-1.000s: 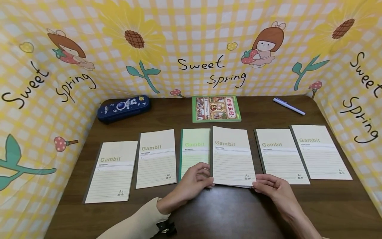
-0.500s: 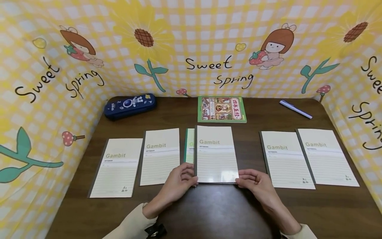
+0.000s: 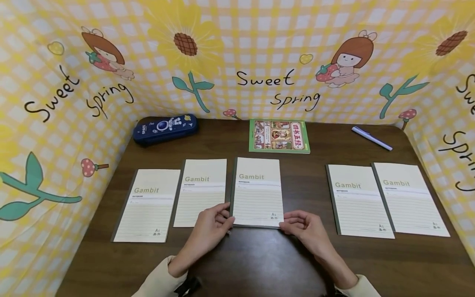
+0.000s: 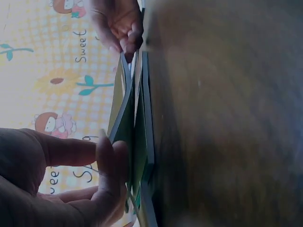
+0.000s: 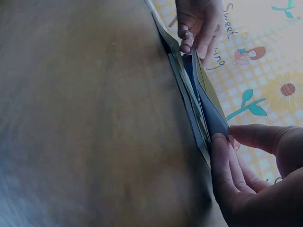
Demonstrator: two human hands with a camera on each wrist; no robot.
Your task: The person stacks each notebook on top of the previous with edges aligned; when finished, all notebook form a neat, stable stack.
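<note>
Both hands hold a cream Gambit notebook (image 3: 257, 196) by its near corners in the head view. My left hand (image 3: 209, 227) pinches the dark-spined left corner between thumb and fingers. The right corner is pinched by my right hand (image 3: 307, 232). In the left wrist view the held notebook (image 4: 124, 111) is raised and slightly bent above another notebook lying under it. The right wrist view also shows a gap beneath the held notebook (image 5: 210, 111). From above, what lies under it is hidden.
Two cream notebooks lie left, one leftmost (image 3: 148, 206) and one beside it (image 3: 202, 194). Two more lie right, an inner one (image 3: 361, 202) and an outer one (image 3: 410, 200). Behind are a blue pencil case (image 3: 165, 130), a green-edged book (image 3: 279, 136) and a pen (image 3: 372, 138).
Both hands have carried the cream notebook leftward, over the green notebook, which is now covered in the head view. The head view has shifted slightly.
</note>
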